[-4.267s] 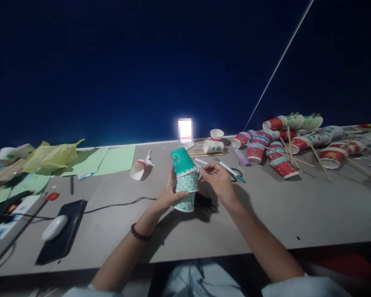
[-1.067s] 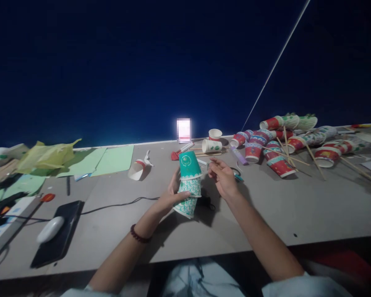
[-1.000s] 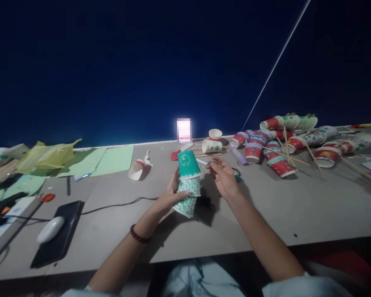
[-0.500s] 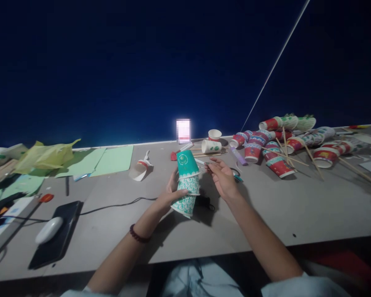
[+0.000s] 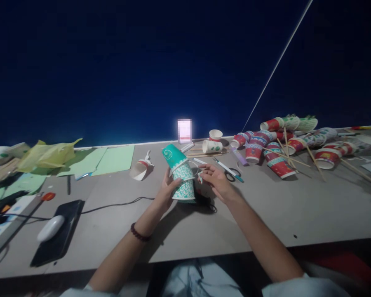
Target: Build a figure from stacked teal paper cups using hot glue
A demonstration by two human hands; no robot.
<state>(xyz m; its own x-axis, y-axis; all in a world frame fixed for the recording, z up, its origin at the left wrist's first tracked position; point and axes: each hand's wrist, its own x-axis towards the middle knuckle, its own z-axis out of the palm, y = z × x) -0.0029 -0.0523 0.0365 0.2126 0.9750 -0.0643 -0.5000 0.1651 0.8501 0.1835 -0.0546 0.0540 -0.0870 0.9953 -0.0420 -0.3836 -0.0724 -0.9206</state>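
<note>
My left hand (image 5: 168, 187) is wrapped around a stack of paper cups, its thumb across the patterned sides. The top paper cup (image 5: 174, 156) is solid green and points up and leftward; those under it, like the lowest patterned paper cup (image 5: 183, 189), carry a white-and-green scale print. At the stack's right side, my right hand (image 5: 217, 181) pinches the end of a thin white strip (image 5: 195, 166), which curves in a loop towards the cups. Whether the strip is joined to a cup cannot be made out. Behind my right hand lie scissors (image 5: 234, 175) and a blue-capped pen (image 5: 230, 169).
Several joined red, purple and white cups (image 5: 278, 161) with wooden sticks lie at right. Two white cups (image 5: 212, 146) stand near a lit screen (image 5: 184, 131). A cut cup (image 5: 141, 169), green sheets (image 5: 113, 161), a yellow bag (image 5: 48, 156) and a phone (image 5: 57, 243) are leftward.
The cup stack has swung, its green top tipping to the left and its bottom rising. My right hand has moved slightly left and down, and the looped strip now shows.
</note>
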